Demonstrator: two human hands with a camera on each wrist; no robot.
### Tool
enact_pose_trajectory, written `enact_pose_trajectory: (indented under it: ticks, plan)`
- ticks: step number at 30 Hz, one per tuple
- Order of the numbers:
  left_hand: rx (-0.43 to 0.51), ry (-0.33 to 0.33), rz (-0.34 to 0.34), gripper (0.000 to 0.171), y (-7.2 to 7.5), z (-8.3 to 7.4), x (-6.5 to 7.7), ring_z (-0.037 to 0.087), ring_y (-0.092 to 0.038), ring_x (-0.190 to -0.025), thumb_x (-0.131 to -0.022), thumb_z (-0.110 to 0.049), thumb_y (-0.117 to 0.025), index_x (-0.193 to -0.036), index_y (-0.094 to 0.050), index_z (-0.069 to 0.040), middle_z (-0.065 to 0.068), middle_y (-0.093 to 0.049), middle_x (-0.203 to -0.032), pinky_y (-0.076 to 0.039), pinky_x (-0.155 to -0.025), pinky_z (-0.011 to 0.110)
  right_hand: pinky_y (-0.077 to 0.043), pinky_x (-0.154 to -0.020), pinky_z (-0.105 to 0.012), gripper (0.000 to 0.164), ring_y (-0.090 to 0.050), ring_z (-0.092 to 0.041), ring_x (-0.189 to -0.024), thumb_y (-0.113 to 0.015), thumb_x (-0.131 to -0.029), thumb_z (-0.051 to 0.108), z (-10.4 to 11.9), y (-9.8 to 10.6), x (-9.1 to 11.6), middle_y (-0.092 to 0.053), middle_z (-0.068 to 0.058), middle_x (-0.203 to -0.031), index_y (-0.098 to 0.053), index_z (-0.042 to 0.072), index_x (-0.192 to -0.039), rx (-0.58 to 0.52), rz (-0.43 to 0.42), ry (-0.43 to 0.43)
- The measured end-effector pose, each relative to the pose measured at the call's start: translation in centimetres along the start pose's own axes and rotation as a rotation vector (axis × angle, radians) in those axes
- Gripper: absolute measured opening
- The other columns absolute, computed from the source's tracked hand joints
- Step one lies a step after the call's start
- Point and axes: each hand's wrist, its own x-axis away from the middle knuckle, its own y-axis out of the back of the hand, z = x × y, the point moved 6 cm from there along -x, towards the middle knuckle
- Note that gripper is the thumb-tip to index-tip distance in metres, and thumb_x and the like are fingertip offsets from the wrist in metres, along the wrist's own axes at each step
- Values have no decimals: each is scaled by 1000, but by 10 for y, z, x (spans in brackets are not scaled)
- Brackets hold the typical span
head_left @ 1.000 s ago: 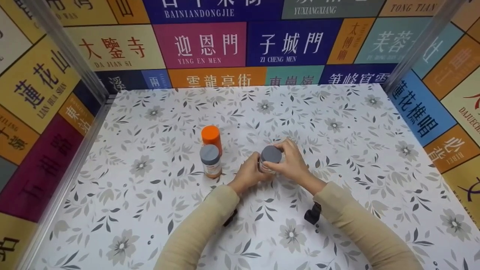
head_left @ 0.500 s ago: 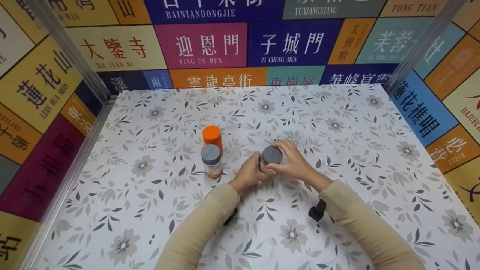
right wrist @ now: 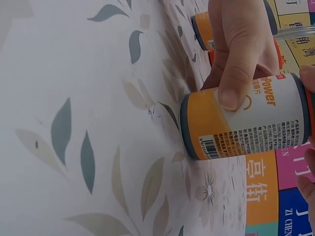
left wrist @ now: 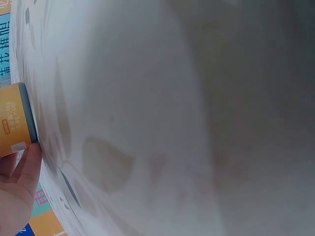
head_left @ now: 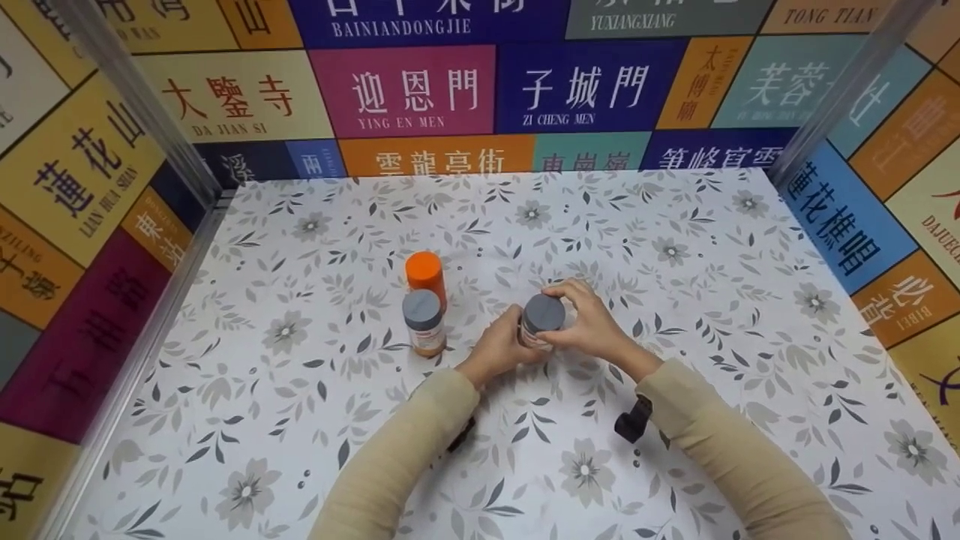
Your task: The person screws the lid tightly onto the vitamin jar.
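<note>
A small supplement bottle (head_left: pixel 544 312) with a grey cap stands upright on the table in the head view. My left hand (head_left: pixel 499 345) grips its body, thumb (right wrist: pixel 235 91) lying across the white and orange label in the right wrist view. My right hand (head_left: pixel 592 326) holds the cap, fingers at the far side and thumb at the near side. Fingertips of that hand show at the right edge of the right wrist view, where an orange-red strip borders the bottle's dark band. The left wrist view catches only the bottle's orange lower part (left wrist: pixel 14 120) and some fingers.
Left of the hands stands a second grey-capped bottle (head_left: pixel 424 324), with an orange-capped orange bottle (head_left: pixel 424 271) right behind it. A white leaf-patterned cloth (head_left: pixel 300 420) covers the table. Colourful panels with lettering (head_left: pixel 420 90) rise at the back and both sides.
The right wrist has swung slightly outward to the right, its hand still on the cap. Bottle and left hand stay almost in place; the whole head view has shifted a little.
</note>
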Motion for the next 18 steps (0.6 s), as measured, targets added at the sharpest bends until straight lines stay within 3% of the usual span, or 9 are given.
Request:
enact_pose_trajectory:
  ticks: [5,11,18]
  plan:
    - [-24,0,-22,50,0,0,0,17,-54,-87,-67,-19,-79,-104,-48,-7,6,-59,-99,-45,-79,30,-37,-89,-42,56,-48,-28,-99,-84,-58,10,4,-2,2,-56,-16,-102,-58,-4,-105,44,-61,-56]
    - [-17,14,-37,48,-1,1,0,16,-53,-83,-66,-15,-78,-102,-48,-7,6,-59,-96,-45,-76,29,-37,-82,-38,49,-49,-27,-91,-82,-61,17,1,-5,5,-55,-15,-97,-57,-3,-98,48,-139,-183]
    - [9,11,-23,49,-2,1,0,17,-53,-87,-66,-14,-78,-103,-47,-7,6,-58,-100,-45,-79,30,-36,-79,-37,50,-46,-27,-90,-82,-61,21,8,-5,3,-54,-14,-94,-55,-2,-96,143,-121,-200]
